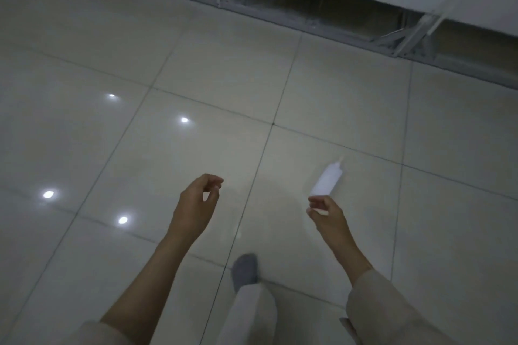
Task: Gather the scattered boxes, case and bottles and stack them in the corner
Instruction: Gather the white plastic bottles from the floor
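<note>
pinching white bottle [327,180] base, right hand [325,210]; bottle beyond grip.

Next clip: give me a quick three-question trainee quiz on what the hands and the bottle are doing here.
1. True or false: the left hand holds a box.
2. Which hand holds the white bottle: A) left, B) right, C) neither?
3. Fill in: the bottle's nozzle points ____ the person.

Key:
1. False: its fingers are loosely curled round nothing.
2. B: the right hand pinches the bottle's base end.
3. Away from, toward the metal rack frame along the far side of the tiled floor.
</note>
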A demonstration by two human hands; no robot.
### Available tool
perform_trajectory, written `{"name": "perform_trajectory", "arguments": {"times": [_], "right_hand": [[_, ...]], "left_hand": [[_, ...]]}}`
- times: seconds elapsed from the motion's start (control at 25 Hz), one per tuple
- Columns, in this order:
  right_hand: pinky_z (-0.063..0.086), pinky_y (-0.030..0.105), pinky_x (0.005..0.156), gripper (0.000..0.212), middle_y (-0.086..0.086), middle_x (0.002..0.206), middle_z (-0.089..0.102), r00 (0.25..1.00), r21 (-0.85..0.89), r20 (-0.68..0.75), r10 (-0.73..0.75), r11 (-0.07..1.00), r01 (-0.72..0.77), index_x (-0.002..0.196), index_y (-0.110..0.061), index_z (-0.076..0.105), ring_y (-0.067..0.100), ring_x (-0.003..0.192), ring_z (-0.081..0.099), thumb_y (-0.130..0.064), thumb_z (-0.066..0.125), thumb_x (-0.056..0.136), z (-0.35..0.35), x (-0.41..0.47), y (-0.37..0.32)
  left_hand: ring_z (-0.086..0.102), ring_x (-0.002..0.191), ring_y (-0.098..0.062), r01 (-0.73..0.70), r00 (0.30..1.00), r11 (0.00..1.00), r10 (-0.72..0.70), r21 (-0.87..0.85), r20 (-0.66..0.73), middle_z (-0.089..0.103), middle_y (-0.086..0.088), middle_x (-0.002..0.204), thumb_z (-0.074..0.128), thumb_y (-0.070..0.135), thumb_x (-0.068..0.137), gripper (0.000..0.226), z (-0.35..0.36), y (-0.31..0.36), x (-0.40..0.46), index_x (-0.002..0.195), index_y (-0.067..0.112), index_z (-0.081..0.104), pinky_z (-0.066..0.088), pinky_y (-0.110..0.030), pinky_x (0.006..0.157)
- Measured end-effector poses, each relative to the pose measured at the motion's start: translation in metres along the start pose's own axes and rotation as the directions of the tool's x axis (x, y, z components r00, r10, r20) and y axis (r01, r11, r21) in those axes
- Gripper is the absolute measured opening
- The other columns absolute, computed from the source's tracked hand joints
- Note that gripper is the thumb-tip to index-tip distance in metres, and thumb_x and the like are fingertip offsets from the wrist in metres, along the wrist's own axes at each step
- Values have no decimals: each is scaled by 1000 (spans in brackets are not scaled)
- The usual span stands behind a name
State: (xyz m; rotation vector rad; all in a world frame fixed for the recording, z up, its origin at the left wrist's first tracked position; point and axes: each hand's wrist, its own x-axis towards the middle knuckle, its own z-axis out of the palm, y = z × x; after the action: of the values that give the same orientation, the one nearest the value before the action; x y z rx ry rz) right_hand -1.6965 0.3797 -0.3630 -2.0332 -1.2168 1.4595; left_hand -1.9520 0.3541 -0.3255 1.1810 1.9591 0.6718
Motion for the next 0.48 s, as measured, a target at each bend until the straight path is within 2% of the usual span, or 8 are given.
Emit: {"name": "perform_trajectory", "arguments": {"times": [0.08,0.2,0.28,0.36,0.48], "right_hand": [[35,23,57,26,15,117,59,994,10,-88,70,998,-69,112,-9,56,17,79,51,-7,59,86,-7,41,18],[34,21,71,37,18,125,49,973,11,-165,162,987,-162,122,-12,50,21,94,48,-10,59,86,-6,113,58],[40,27,81,43,21,131,39,967,-21,-173,185,981,-191,127,-18,47,31,105,50,-13,58,86,3,165,87],[42,36,94,51,19,140,29,954,-49,-182,237,967,-250,133,-26,40,38,118,45,-18,59,87,17,215,120],[35,45,102,66,15,151,13,915,-48,-231,330,936,-350,140,-35,24,44,125,36,-28,60,86,40,271,162]], "left_hand": [[58,94,-13,-46,998,998,44,33,34,67,-1,102,48,9,92,18,26,5,39,102,14,62,35,-16,70],[58,92,-11,-85,995,995,82,47,57,67,1,99,48,9,91,18,78,-4,92,99,16,62,36,-11,67],[58,91,-10,-86,995,995,83,52,63,66,2,98,48,8,91,18,116,-24,122,98,17,62,36,-9,67],[58,91,-10,-77,994,996,73,42,76,66,2,98,47,8,91,19,157,-51,147,98,17,62,39,-14,69],[58,91,-11,-47,995,998,43,44,85,66,2,98,48,7,91,19,201,-94,170,99,15,63,42,-21,73]]}}
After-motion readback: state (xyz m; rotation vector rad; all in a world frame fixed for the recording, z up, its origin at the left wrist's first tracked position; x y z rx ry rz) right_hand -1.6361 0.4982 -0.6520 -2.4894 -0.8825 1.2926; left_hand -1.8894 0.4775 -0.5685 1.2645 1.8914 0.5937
